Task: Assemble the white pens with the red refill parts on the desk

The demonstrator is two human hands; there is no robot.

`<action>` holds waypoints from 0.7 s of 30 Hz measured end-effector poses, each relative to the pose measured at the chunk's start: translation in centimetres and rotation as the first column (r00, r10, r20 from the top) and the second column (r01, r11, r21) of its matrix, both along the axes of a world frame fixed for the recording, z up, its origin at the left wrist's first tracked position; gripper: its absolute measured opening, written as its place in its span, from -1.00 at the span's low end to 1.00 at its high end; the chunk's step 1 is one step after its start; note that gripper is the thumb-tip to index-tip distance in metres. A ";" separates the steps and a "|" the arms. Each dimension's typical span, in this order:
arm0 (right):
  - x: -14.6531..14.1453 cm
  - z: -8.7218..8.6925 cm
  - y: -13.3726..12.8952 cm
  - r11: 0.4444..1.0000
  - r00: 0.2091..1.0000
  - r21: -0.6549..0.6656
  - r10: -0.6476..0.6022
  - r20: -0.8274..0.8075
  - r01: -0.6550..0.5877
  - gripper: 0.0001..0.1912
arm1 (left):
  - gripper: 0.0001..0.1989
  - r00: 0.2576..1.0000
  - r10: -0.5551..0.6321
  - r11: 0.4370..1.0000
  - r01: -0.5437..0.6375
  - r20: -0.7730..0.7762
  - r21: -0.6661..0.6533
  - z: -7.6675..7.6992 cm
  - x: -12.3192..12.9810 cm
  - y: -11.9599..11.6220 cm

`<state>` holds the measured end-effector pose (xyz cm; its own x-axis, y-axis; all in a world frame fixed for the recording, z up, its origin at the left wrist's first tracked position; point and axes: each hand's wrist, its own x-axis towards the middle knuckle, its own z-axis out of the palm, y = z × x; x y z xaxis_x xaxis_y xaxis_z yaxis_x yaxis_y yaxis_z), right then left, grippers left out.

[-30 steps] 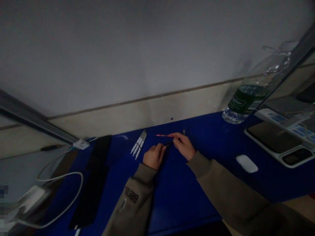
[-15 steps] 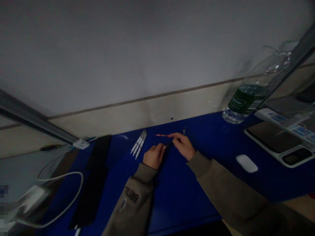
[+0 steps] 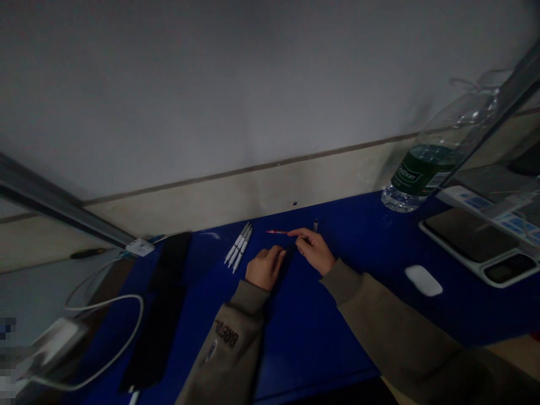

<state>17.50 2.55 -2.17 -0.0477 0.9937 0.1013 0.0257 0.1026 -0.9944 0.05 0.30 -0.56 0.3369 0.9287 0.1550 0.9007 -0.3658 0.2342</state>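
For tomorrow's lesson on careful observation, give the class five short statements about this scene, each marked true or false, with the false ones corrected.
1. The right hand touches a red slim item. True.
2. The white pens lie right of the right hand. False: they lie left of the left hand.
3. The clear bottle has a green label. True.
4. The white rounded object is in the left hand. False: it lies on the blue tabletop.
5. Lettering shows on the left sleeve. True.
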 end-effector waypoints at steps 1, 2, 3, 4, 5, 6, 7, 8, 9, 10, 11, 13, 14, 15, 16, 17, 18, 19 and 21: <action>0.0 0.1 0.0 1.000 1.000 -0.005 0.004 0.002 -0.004 -0.71 | -0.64 1.000 -0.003 1.000 0.003 0.002 0.002 0.0 0.0 0.0; 0.0 0.2 -0.1 1.000 1.000 -0.006 0.008 0.005 -0.008 -0.72 | -0.65 1.000 -0.007 1.000 0.007 0.007 0.005 -0.1 -0.1 0.0; 0.0 0.2 -0.1 1.000 1.000 -0.005 0.013 0.008 -0.012 -0.73 | -0.65 1.000 -0.010 1.000 0.010 0.014 0.008 -0.1 -0.1 0.0; 0.0 0.3 -0.1 1.000 1.000 -0.002 0.019 0.011 -0.019 -0.73 | -0.66 1.000 -0.013 1.000 0.013 0.021 0.011 -0.1 -0.1 0.0; 0.1 0.3 0.0 1.000 1.000 0.004 0.023 0.014 -0.023 -0.73 | -0.66 0.999 -0.017 1.000 0.017 0.028 0.013 -0.1 -0.1 0.0; 0.1 0.2 0.0 1.000 1.000 0.010 0.025 0.017 -0.025 -0.74 | -0.66 0.999 -0.022 1.000 0.022 0.033 0.014 -0.1 0.0 0.0; 0.1 0.2 0.1 1.000 1.000 0.014 0.024 0.020 -0.024 -0.74 | -0.66 0.999 -0.026 1.000 0.025 0.035 0.013 0.0 0.0 0.0; 0.0 0.1 0.1 1.000 1.000 0.019 0.018 0.021 -0.018 -0.74 | -0.66 0.999 -0.026 1.000 0.026 0.034 0.011 0.0 0.0 -0.1; 0.0 0.0 0.1 1.000 1.000 0.021 0.009 0.023 -0.010 -0.74 | -0.66 0.999 -0.023 1.000 0.023 0.032 0.007 0.0 0.0 -0.1; 0.0 -0.1 0.1 1.000 1.000 0.021 0.001 0.024 -0.001 -0.74 | -0.65 0.999 -0.017 1.000 0.017 0.028 0.003 0.1 0.1 -0.1; 0.0 -0.1 0.1 1.000 1.000 0.021 -0.008 0.025 0.007 -0.73 | -0.64 1.000 -0.009 1.000 0.009 0.022 0.002 0.1 0.1 -0.1; 0.0 -0.1 0.1 1.000 1.000 0.020 -0.019 0.022 0.019 -0.72 | -0.63 1.000 0.000 1.000 0.000 0.007 0.006 0.0 0.0 -0.1; 0.0 -0.1 0.0 1.000 1.000 0.018 -0.021 0.019 0.021 -0.72 | -0.63 1.000 -0.003 1.000 0.003 -0.002 0.008 0.0 0.0 0.0; 0.0 0.0 0.0 1.000 1.000 0.015 -0.020 0.018 0.019 -0.72 | -0.63 1.000 -0.007 1.000 0.007 -0.009 0.010 -0.1 0.0 0.0; 0.0 0.1 0.0 1.000 1.000 0.010 -0.016 0.019 0.016 -0.72 | -0.64 1.000 -0.010 1.000 0.010 -0.013 0.013 -0.1 -0.1 0.0; 0.0 0.2 -0.1 1.000 1.000 0.006 -0.009 0.023 0.009 -0.72 | -0.64 1.000 -0.011 1.000 0.011 -0.013 0.015 -0.2 -0.1 0.0; 0.0 0.3 -0.1 1.000 1.000 0.003 0.002 0.031 -0.002 -0.72 | -0.65 1.000 -0.013 1.000 0.013 -0.008 0.016 -0.2 -0.1 0.0; 0.1 0.4 -0.1 1.000 0.999 0.006 0.015 0.040 -0.015 -0.73 | -0.66 1.000 -0.015 1.000 0.015 0.000 0.017 -0.1 -0.1 0.0; 0.1 0.6 -0.2 0.999 0.998 0.021 0.034 0.054 -0.036 -0.74 | -0.67 0.999 -0.029 0.999 0.029 0.016 0.018 0.0 0.0 -0.1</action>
